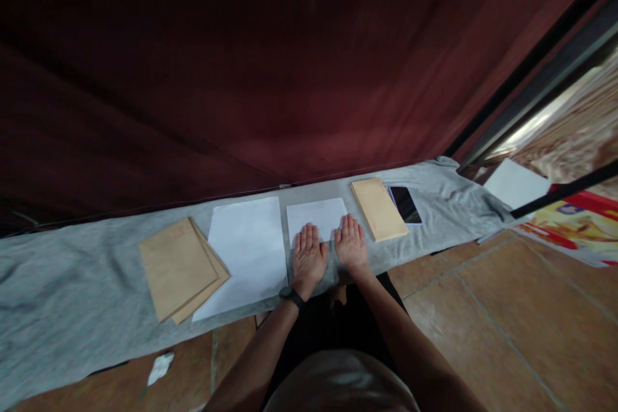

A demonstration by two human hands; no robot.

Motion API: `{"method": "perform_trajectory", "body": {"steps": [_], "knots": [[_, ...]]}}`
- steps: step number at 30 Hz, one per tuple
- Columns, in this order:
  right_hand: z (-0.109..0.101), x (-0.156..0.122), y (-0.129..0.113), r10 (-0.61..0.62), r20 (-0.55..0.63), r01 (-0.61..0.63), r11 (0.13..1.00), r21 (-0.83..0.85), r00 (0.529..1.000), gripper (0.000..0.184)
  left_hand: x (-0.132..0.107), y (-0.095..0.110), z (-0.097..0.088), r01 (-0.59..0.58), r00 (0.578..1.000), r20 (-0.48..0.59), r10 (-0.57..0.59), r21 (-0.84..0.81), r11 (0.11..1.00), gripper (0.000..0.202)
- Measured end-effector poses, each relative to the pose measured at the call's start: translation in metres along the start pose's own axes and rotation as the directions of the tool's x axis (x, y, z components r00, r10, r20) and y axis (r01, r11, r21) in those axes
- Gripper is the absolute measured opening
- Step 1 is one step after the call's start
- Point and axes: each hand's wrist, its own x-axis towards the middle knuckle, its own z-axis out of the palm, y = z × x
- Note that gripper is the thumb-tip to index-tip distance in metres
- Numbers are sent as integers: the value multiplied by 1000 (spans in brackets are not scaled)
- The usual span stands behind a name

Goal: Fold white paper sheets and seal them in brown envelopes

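My left hand point(309, 257) and my right hand point(351, 245) lie flat side by side, fingers stretched out, on the near edge of a small folded white sheet point(316, 215). Neither hand holds anything. A black band is on my left wrist. The sheet rests on a grey cloth point(72, 296) spread along the floor. A larger white paper point(248, 251) lies just left of my left hand. A brown envelope point(379, 208) lies just right of my right hand.
A stack of brown envelopes point(179, 266) lies at the left on the cloth. A dark phone point(405, 204) sits right of the single envelope. Dark red curtain point(241, 77) hangs behind. White paper point(515, 183) and a colourful poster point(574, 225) lie at right on the tiled floor point(506, 322).
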Motion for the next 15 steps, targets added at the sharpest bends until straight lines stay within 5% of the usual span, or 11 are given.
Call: {"method": "perform_trajectory", "body": {"steps": [8,15], "knots": [[1,-2,0,-30,-36,29,999,-16,999,57,50,19,11,-28,1000,-11,28,-34,999,61],[-1,-2,-3,-41,-59,40,999,-20,997,56,65,-8,14,25,999,-24,-24,52,998,65]]}}
